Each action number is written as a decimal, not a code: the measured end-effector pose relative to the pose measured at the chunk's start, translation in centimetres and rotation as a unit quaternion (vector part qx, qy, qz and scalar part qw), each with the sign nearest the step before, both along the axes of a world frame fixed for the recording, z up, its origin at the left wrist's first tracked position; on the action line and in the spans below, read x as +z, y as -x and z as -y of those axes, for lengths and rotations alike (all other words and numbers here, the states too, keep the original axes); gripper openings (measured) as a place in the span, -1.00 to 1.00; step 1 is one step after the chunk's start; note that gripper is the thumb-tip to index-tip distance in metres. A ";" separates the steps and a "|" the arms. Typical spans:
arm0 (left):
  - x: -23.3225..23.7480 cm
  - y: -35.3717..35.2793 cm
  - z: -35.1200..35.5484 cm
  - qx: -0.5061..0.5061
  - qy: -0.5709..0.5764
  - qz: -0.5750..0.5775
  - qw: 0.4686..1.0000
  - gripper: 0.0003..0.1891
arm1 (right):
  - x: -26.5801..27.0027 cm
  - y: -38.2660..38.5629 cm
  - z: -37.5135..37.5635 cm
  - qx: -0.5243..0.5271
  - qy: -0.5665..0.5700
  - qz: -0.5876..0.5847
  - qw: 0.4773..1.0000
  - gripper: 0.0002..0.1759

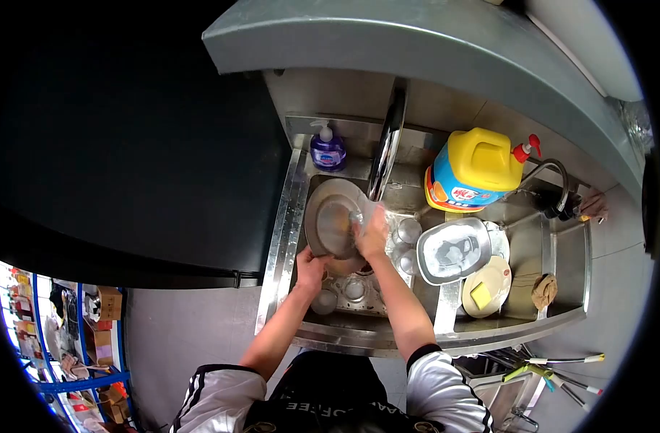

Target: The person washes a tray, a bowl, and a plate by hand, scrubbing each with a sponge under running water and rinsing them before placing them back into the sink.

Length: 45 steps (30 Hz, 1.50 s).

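**While One Hand Grips, the Other Presses: A Metal Plate Over the Sink**

While the left hand (312,265) clamps the round metal plate (330,216) at its 6 o'clock rim, fingers curled shut around the edge, the right hand (372,234) lies against the plate's face at about 3 o'clock. Its fingers are bent over a pale, see-through wad (361,213); whether they grip it or only press it cannot be told, as the spot is blurred. The plate is tilted, face toward the person, above the left basin of the steel sink (322,335).

Below the plate, between 4 and 6 o'clock, several small metal cups (354,289) stand in the basin, and another cup (408,231) sits just beside the right hand at 3 o'clock. At 12 o'clock from the plate a purple soap bottle (328,150) stands on the sink's back ledge, with a large pan (387,141) on edge just beside it. Toward 2 o'clock sits a yellow detergent jug (478,167). At 3 o'clock, farther out, a rectangular metal tray (454,250) lies, and at 4 o'clock a cream dish (497,278) carries a yellow sponge (480,296). A brown cloth (544,291) lies beyond it.
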State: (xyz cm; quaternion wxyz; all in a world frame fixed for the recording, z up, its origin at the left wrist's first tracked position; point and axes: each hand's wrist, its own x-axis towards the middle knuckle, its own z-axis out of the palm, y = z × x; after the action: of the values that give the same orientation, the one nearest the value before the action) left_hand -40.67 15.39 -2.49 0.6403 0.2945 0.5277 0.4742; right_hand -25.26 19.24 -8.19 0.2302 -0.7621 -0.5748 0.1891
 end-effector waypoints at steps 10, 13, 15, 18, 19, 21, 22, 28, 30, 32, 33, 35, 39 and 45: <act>-1.5 3.5 -4.3 -0.159 0.179 -0.153 0.959 -0.65 | 2.3 -3.3 8.0 -0.221 0.148 -0.754 0.601 -0.88; -0.5 -0.2 -2.3 -0.255 -0.058 -0.574 0.776 -0.56 | 1.5 -4.2 9.2 -0.258 0.130 -0.684 0.670 -0.98; -3.1 -3.0 -1.2 -0.234 -0.399 -0.615 0.638 -0.49 | 6.2 -3.2 9.2 -0.280 0.086 -0.552 0.781 -0.82; -3.8 -7.2 -0.8 -0.383 -0.403 -0.533 0.638 -0.42 | 4.5 -2.8 10.0 -0.218 -0.015 -0.510 0.832 -0.84; -3.6 -8.3 -2.1 -0.398 -0.445 -0.499 0.628 -0.42 | 4.7 -2.7 10.1 -0.195 -0.035 -0.442 0.875 -0.83; -3.6 -9.9 -3.4 -0.409 -0.486 -0.463 0.618 -0.42 | 4.1 -3.0 10.4 -0.194 -0.040 -0.426 0.883 -0.80; -3.5 -10.4 -4.0 -0.419 -0.488 -0.450 0.620 -0.42 | 3.9 -3.2 10.4 -0.232 -0.063 -0.423 0.874 -0.79; -5.0 -10.5 -6.6 -0.239 -0.446 -0.507 0.698 -0.58 | 5.3 -2.7 10.9 -0.286 -0.130 -0.429 0.847 -0.76; -6.0 -10.6 -7.5 -0.145 -0.333 -0.557 0.747 -0.66 | 6.3 -2.4 10.9 -0.271 -0.146 -0.403 0.862 -0.76; -7.5 -9.8 -8.8 -0.205 -0.315 -0.556 0.741 -0.67 | 3.4 -3.3 11.4 -0.260 -0.152 -0.389 0.871 -0.73; -7.6 -9.0 -9.6 -0.256 -0.300 -0.557 0.731 -0.68 | 6.4 -3.5 11.3 -0.283 -0.082 -0.451 0.843 -0.69; -7.6 -7.5 -10.8 -0.297 -0.207 -0.463 0.809 -0.67 | 5.5 -4.4 11.4 -0.296 -0.087 -0.531 0.789 -0.67; -4.3 -1.3 -9.3 -0.322 0.078 -0.068 0.941 -0.66 | 4.3 -5.6 10.9 -0.269 -0.056 -0.607 0.746 -0.68; -1.1 2.9 -6.2 -0.276 0.094 0.012 0.957 -0.69 | 7.1 -2.4 8.2 -0.209 0.067 -0.130 0.967 -0.37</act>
State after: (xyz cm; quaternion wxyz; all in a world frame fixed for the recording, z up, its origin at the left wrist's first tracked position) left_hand -43.62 21.56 -3.64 0.7773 0.3612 0.4604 0.2309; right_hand -22.89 11.07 -1.13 0.2854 -0.8478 -0.3542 0.2727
